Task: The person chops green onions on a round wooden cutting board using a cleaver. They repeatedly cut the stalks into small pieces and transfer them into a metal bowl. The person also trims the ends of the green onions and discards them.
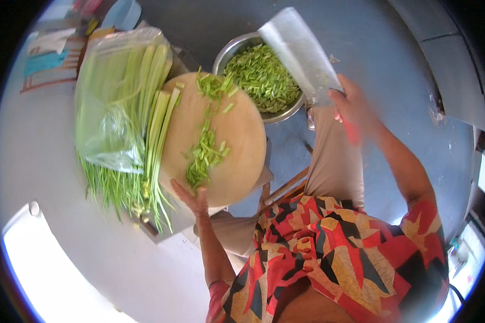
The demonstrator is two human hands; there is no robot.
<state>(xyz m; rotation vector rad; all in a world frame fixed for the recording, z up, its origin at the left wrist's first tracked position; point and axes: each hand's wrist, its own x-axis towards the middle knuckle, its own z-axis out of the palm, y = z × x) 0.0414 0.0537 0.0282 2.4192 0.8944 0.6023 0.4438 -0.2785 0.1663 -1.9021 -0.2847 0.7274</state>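
My right hand grips the red handle of a cleaver, raised with its broad blade over the right edge of a steel bowl. Chopped green stalks fill much of that bowl. A round wooden cutting board bears loose chopped green pieces in a strip from its far edge to the near side. At the board's near left edge my left hand is spread beside the pieces, fingers apart. Long green leafy stalks lie along the board's left side, next to a clear plastic bag of more stalks.
The board and stalks rest on a low stand. A wooden stool or chair frame shows between the board and my body. Beyond the bag are a light blue basin and a wooden chair with cloths on it. A can stands near the bowl.
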